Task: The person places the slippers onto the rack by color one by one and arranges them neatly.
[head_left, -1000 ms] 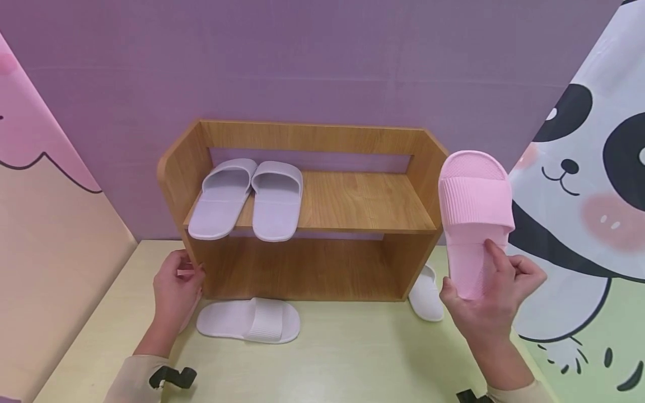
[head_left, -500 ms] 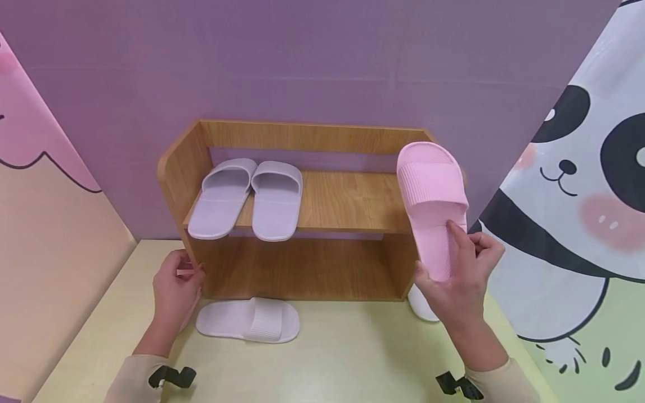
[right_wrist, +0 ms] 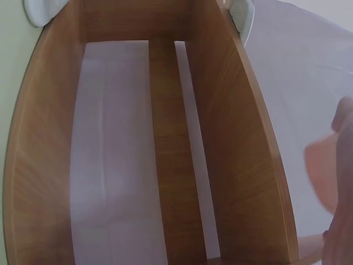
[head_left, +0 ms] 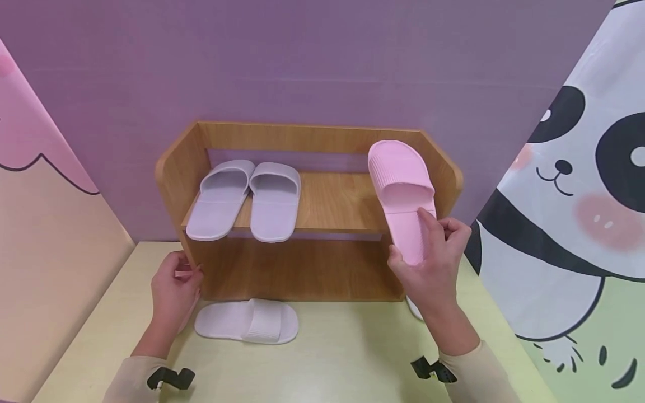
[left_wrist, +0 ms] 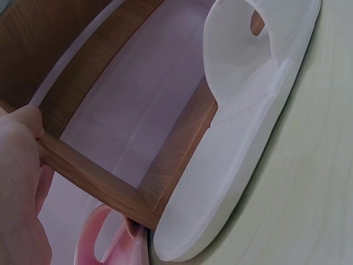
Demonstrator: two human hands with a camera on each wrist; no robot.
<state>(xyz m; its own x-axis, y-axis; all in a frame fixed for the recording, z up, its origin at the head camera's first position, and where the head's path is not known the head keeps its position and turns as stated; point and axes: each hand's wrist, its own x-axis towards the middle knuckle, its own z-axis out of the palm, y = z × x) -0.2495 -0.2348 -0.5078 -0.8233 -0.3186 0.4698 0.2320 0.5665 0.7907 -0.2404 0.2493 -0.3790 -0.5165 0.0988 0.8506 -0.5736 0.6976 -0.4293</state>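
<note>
My right hand (head_left: 428, 263) grips a pink slipper (head_left: 400, 184) by its heel end, thumb on one edge and fingers on the other. The slipper is held upright, strap end up, in front of the right part of a two-tier wooden shoe rack (head_left: 312, 290). At the rack's left side panel, my left hand (head_left: 173, 288) pinches the panel edge; the left wrist view shows the thumb (left_wrist: 27, 118) on it. Another pink slipper (left_wrist: 107, 237) lies outside that panel, mostly hidden by the hand. A pair of pale lilac slippers (head_left: 274, 204) sits on the upper shelf's left half.
A white slipper (head_left: 247, 321) lies sideways on the pale table (head_left: 302, 369) before the rack. Another white slipper (head_left: 414, 308) shows partly beside the rack's right panel, behind my right arm. A purple wall (head_left: 322, 61) stands behind; a panda-printed panel (head_left: 559, 224) bounds the right.
My right hand has carried the pink slipper leftward, from beside the rack's right panel to in front of the upper shelf, tilting it slightly. My left hand has stayed put.
</note>
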